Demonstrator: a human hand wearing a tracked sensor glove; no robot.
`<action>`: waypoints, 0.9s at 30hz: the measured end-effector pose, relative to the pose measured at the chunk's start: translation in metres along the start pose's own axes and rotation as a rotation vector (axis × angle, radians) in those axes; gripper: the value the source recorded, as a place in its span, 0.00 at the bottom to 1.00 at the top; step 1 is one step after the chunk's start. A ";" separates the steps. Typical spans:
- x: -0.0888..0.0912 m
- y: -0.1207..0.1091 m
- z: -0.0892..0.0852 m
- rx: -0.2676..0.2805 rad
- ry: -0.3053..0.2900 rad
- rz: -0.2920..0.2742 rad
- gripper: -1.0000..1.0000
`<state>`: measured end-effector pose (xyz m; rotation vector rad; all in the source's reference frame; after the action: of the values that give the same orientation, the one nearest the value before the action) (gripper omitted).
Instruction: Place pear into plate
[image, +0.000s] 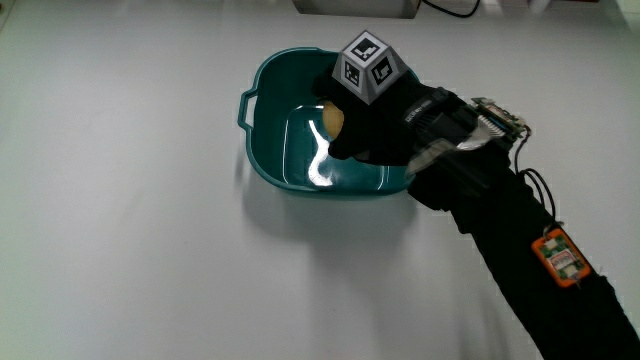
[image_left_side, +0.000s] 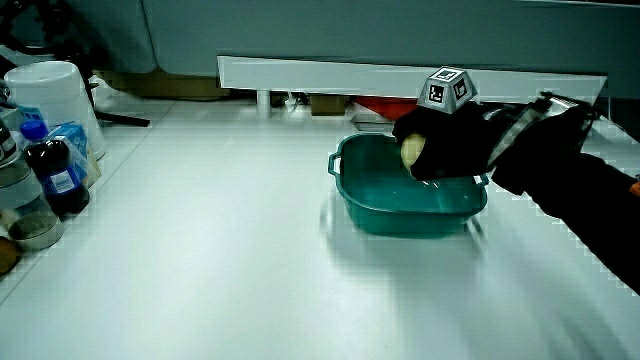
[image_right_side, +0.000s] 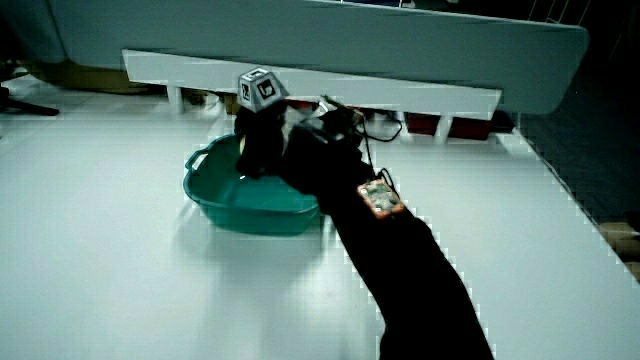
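Now, hands (image: 385, 125) clamped on pear (image: 334, 120), low inside teal plate (image: 262, 140), on white table (image: 130, 250)

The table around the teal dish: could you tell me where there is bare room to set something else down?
The table is bare between the teal dish and the person's edge, and from the dish's handle side toward the bottles at the table's edge. It is crowded over the dish, where the hand holds the pear, and along the forearm.
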<state>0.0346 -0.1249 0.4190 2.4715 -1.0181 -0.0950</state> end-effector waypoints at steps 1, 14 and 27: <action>0.000 0.002 -0.001 -0.002 -0.002 -0.001 0.50; 0.000 0.037 -0.064 -0.139 0.055 -0.072 0.50; -0.003 0.051 -0.109 -0.228 0.076 -0.108 0.50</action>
<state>0.0248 -0.1123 0.5379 2.3025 -0.7946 -0.1426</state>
